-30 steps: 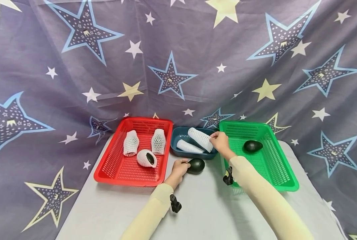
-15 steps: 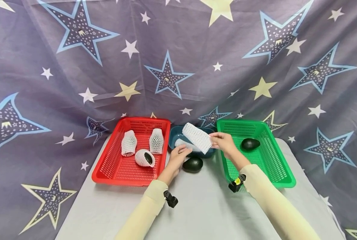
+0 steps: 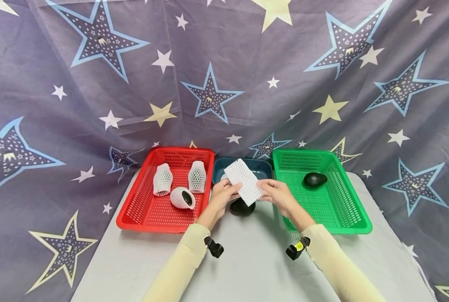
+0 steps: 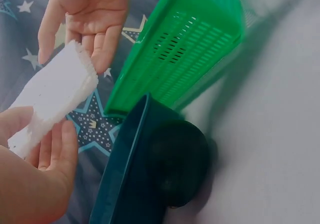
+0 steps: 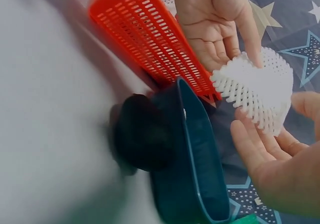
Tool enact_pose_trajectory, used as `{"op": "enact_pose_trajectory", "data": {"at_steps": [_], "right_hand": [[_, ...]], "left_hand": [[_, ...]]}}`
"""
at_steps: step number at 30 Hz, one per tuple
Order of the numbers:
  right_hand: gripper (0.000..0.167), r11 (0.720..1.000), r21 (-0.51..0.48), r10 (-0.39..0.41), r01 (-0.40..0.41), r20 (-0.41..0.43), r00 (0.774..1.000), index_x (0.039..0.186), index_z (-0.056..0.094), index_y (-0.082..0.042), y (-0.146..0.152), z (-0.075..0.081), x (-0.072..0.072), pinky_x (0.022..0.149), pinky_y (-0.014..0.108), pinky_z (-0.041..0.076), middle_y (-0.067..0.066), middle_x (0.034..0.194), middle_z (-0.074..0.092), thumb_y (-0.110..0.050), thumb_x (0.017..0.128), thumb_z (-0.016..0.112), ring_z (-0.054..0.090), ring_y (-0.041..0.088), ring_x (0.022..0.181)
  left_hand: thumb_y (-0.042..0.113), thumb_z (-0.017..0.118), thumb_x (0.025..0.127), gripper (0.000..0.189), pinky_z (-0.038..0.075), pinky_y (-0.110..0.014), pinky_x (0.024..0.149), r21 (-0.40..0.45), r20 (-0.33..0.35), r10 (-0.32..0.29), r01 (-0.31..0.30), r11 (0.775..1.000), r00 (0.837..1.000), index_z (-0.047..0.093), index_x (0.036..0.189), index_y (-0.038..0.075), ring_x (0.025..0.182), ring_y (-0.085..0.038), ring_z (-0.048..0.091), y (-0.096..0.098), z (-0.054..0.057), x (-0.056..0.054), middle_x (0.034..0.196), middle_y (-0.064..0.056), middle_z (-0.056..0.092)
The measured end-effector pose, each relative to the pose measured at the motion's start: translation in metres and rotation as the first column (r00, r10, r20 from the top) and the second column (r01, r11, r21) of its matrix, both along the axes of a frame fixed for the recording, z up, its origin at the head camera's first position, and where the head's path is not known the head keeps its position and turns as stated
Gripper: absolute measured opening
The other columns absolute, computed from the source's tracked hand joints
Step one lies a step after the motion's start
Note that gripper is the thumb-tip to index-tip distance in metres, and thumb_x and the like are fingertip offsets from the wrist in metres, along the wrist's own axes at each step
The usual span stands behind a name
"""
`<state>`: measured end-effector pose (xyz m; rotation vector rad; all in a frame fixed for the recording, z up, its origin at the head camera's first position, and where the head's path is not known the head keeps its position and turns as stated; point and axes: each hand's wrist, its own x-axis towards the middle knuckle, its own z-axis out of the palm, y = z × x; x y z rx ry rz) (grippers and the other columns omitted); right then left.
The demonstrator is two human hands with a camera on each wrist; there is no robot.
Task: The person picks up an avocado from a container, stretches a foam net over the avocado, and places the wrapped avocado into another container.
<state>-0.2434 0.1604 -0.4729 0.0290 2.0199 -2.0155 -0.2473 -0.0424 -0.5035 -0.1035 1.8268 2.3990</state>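
Observation:
A flat white foam net sleeve (image 3: 243, 181) is held up in front of the blue tray, over an avocado (image 3: 242, 208) that lies on the table. My left hand (image 3: 219, 197) pinches it, thumb on top and fingers beneath, as the left wrist view shows. At its other edge is my right hand (image 3: 279, 193), thumb and fingers spread apart around that edge with the palm showing. In the right wrist view the sleeve (image 5: 262, 86) bulges a little, its netted end towards the camera. The avocado (image 5: 142, 134) there is dark and blurred, beside the tray.
The blue tray (image 3: 263, 167) stands between a red basket (image 3: 152, 228) and a green basket (image 3: 360, 230). Several avocados in foam nets (image 3: 198, 177) lie in the red one. A bare avocado (image 3: 315, 179) is in the green one. A starry curtain hangs behind.
The right hand lifted the sleeve from the tray and brought it towards me. My left hand let go of the avocado, rose, and took hold of the sleeve; the right fingers have since loosened.

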Motion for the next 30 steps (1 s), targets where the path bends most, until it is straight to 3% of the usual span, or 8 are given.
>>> {"op": "enact_pose_trajectory", "data": {"at_steps": [9,16,20,24,26,30], "right_hand": [[0.037,0.998,-0.050,-0.033,0.031,-0.024,0.999,0.128,0.057,0.016,-0.005,-0.013,0.007,0.082,0.031,0.062,-0.002,0.092,0.073,-0.004,0.097,0.065,0.071,0.011,0.083],[0.036,0.995,-0.072,-0.067,0.066,-0.004,0.998,0.127,0.055,0.018,-0.008,-0.012,0.010,0.079,0.027,0.061,-0.002,0.089,0.073,-0.002,0.098,0.063,0.069,0.009,0.081],[0.037,0.995,-0.079,-0.069,0.068,-0.004,0.998,0.129,0.053,0.017,-0.008,-0.011,0.010,0.078,0.027,0.061,-0.002,0.090,0.072,-0.002,0.099,0.061,0.069,0.009,0.081],[0.035,0.995,-0.086,-0.055,0.052,-0.035,0.998,0.130,0.052,0.016,-0.009,-0.012,0.008,0.076,0.027,0.060,-0.002,0.091,0.070,-0.002,0.101,0.059,0.068,0.010,0.082],[0.035,0.996,-0.079,-0.046,0.042,-0.054,0.997,0.131,0.052,0.015,-0.010,-0.011,0.008,0.076,0.026,0.060,-0.001,0.093,0.068,-0.002,0.101,0.058,0.066,0.010,0.083],[0.035,0.998,-0.059,-0.031,0.026,-0.086,0.996,0.132,0.054,0.011,-0.013,-0.007,0.007,0.077,0.027,0.059,0.000,0.097,0.064,-0.002,0.100,0.059,0.063,0.011,0.086]], "left_hand": [[0.005,0.070,0.094,0.031,0.059,-0.024,0.074,-0.019,0.012,-0.009,0.009,1.000,1.000,0.063,0.122,-0.007,0.080,-0.008,0.069,0.001,-0.001,0.001,0.097,-0.001,0.073],[0.007,0.069,0.095,0.032,0.059,-0.023,0.074,0.008,0.016,-0.023,0.023,1.000,1.000,0.062,0.124,-0.006,0.081,-0.009,0.069,0.003,0.000,0.001,0.098,-0.002,0.073],[0.024,0.060,0.104,0.033,0.058,-0.026,0.075,0.095,0.046,-0.044,0.040,0.995,0.998,0.061,0.122,-0.004,0.081,-0.010,0.067,0.005,0.001,-0.001,0.092,0.001,0.069],[0.048,0.038,0.109,0.052,0.055,-0.028,0.077,0.205,0.070,-0.088,0.072,0.976,0.994,0.057,0.122,0.000,0.084,-0.012,0.063,0.006,0.003,0.000,0.094,0.001,0.065],[0.043,0.035,0.110,0.047,0.054,-0.029,0.075,0.229,0.074,-0.093,0.073,0.971,0.993,0.058,0.116,0.003,0.082,-0.012,0.063,0.008,0.003,0.001,0.092,0.001,0.065],[0.016,0.043,0.109,0.025,0.056,-0.031,0.075,0.197,0.078,-0.081,0.064,0.978,0.994,0.065,0.111,0.006,0.078,-0.008,0.066,0.012,-0.003,0.003,0.086,0.006,0.070]]}}
